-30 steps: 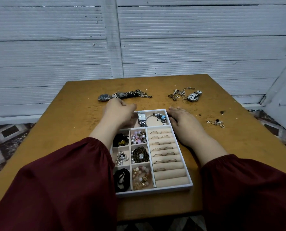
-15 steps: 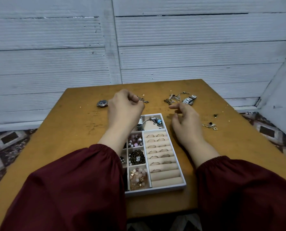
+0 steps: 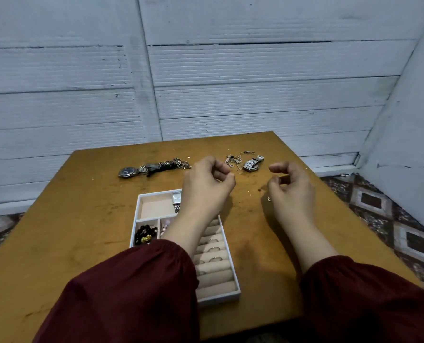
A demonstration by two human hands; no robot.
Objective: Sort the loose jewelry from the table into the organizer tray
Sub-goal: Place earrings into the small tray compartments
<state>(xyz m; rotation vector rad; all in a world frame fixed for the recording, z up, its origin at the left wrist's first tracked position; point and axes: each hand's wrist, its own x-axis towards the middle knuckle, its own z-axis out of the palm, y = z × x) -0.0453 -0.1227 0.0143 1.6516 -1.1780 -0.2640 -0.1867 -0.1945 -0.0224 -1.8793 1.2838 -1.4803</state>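
The white organizer tray [image 3: 138, 204] lies on the wooden table [image 3: 87, 219], partly under my left forearm. It holds a square silver watch [image 3: 177, 198], a black bead bracelet [image 3: 145, 235] and rings on beige rolls [image 3: 213, 249]. My left hand [image 3: 206, 186] hovers past the tray's far end, fingers curled shut with nothing visible in them, just short of a tangle of thin chains [image 3: 235, 158] and a silver watch [image 3: 253, 164]. My right hand [image 3: 291, 189] is to the right, thumb and fingers apart and empty. A dark-faced watch [image 3: 126, 172] with dark chains [image 3: 172, 164] lies at the far left.
A tiny ring [image 3: 269, 199] sits on the table beside my right hand. A white panelled wall [image 3: 230, 95] rises just behind the table's far edge. Patterned floor tiles [image 3: 369, 201] show to the right.
Both hands have lifted off the tray's far corners and moved forward toward the loose jewelry. My left hand went from flat to curled. The view has shifted left.
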